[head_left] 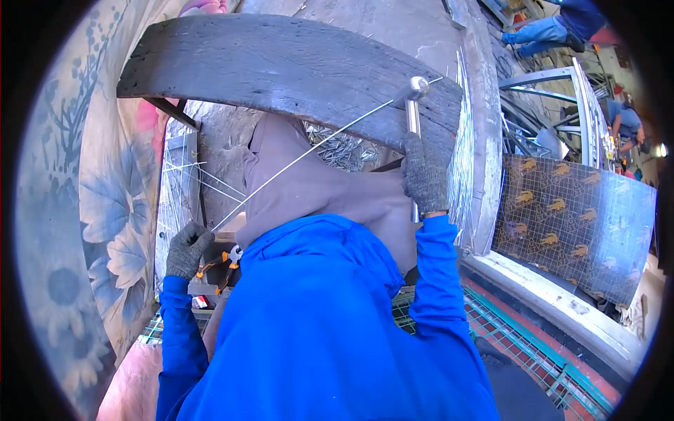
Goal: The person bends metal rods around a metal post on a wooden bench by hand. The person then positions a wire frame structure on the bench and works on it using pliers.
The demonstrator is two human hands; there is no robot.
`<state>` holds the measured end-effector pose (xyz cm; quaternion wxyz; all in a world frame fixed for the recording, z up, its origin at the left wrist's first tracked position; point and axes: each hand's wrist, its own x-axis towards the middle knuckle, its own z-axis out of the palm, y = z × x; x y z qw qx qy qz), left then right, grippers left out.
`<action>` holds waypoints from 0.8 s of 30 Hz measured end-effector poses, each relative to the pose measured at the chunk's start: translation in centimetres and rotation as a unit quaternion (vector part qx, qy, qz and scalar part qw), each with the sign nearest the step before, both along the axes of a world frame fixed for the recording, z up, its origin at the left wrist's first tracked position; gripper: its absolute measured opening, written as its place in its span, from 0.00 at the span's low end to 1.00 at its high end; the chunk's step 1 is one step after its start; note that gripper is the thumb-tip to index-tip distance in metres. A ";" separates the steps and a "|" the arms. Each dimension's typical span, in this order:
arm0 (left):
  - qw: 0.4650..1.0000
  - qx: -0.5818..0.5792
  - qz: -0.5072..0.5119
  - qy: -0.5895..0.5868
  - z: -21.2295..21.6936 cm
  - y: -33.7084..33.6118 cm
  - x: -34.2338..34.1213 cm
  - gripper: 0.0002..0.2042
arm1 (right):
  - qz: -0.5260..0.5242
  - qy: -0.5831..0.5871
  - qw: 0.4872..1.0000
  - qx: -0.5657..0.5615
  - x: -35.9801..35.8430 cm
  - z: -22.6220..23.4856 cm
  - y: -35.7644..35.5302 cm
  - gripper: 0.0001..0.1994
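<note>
At the upper centre of the frame, the gloved right hand (424, 175) has its fingers wrapped tight around a steel hammer (415, 98) raised against the dark wooden bench (281, 67). The left hand (187, 249), at lower left, pinches the end of a thin wire rod (302, 154) slanting up to the hammer head. Orange-handled pliers (223, 265) lie just beside that hand; the person's grey cloth and blue sleeves hide the lower middle.

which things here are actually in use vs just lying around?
In use:
- left hand gripping one end of the metal rod
- right hand holding the hammer
- wooden plank under the rod

Lying about:
- orange-handled pliers
- pile of short wire pieces
- patterned panel
</note>
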<state>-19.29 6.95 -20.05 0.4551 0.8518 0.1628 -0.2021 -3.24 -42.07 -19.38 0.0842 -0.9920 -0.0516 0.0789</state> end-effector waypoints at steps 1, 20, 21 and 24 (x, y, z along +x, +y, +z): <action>1.000 -0.004 0.008 0.015 0.0 -0.1 0.0 0.07 | 0.038 -0.103 0.994 0.017 -0.4 -0.2 0.0 0.23; 0.998 -0.044 0.035 0.006 -0.6 -1.4 -0.2 0.09 | 0.003 -0.133 0.989 0.070 -1.5 0.1 1.8 0.28; 0.999 -0.039 0.035 0.009 -0.6 -1.4 -0.2 0.09 | 0.003 -0.134 0.988 0.070 -1.0 0.1 2.3 0.28; 0.999 -0.038 0.036 0.011 -0.7 -1.4 0.1 0.09 | 0.074 -0.156 0.982 -0.072 0.5 0.6 2.5 0.27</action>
